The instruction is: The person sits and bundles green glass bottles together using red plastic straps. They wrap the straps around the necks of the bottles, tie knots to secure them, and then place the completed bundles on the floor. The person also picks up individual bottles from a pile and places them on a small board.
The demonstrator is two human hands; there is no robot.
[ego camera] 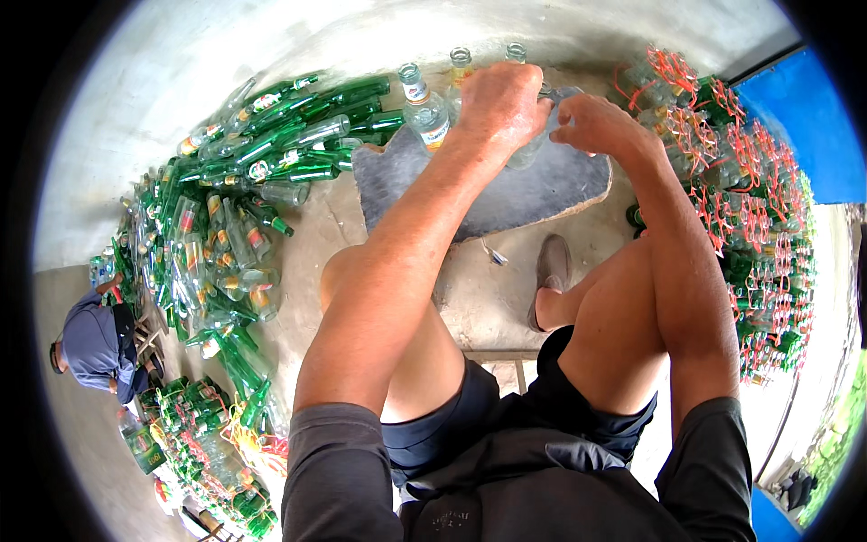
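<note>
My left hand [504, 101] is curled over a group of clear glass bottles. What lies inside its fingers is hidden. My right hand [599, 125] is just to the right, its fingers bent towards the left hand; no held thing can be made out. Below and between the hands shows the body of a clear bottle [525, 156]. A labelled clear bottle [427, 112] stands upright left of my left hand. Behind it are the necks of another bottle [460, 61] and a further bottle [515, 53]. They stand on a dark, ragged-edged board [420, 186].
Loose green and clear bottles [271, 142] lie heaped along the wall at left. Bottles bundled with red string [738, 169] are stacked at right, and more bundles [196, 433] lie at lower left near yellow string [244, 433]. A person [98, 339] bends over bottles at far left.
</note>
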